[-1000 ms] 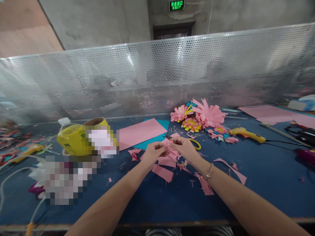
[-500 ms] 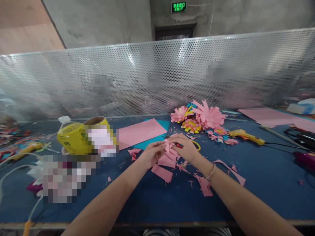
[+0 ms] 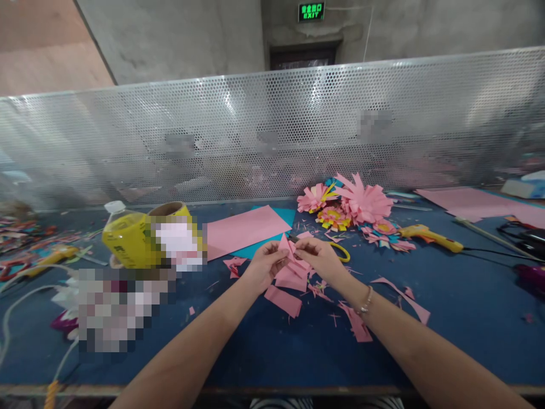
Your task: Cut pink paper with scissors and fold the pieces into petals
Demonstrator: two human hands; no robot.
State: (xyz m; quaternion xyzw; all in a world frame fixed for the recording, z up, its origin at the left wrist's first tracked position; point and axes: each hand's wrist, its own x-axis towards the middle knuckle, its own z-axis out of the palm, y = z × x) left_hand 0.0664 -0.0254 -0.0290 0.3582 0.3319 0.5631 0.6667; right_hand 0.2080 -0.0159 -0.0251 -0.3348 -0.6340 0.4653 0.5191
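Observation:
Between my hands is a folded piece of pink paper point(image 3: 286, 246) with a pointed tip upward. My left hand point(image 3: 264, 266) pinches its left side, and my right hand point(image 3: 320, 258) grips its right side. Below it lie more pink paper pieces point(image 3: 291, 278) and a small pink rectangle point(image 3: 283, 301). Yellow-handled scissors point(image 3: 342, 251) lie behind my right hand, partly hidden by it. Pink offcuts point(image 3: 356, 322) are scattered around my right wrist.
Fringed paper flowers point(image 3: 365, 200) sit at the back, beside a yellow glue gun point(image 3: 430, 236). A large pink sheet point(image 3: 244, 232) overlaps a blue one point(image 3: 283, 217). At left stand a yellow-labelled bottle point(image 3: 130, 238) and a tape roll point(image 3: 170, 209). A perforated metal screen point(image 3: 238, 125) borders the table.
The pink paper between my fingers now shows a taller, sharper point. My fingers have shifted slightly on it, and the view has moved a little.

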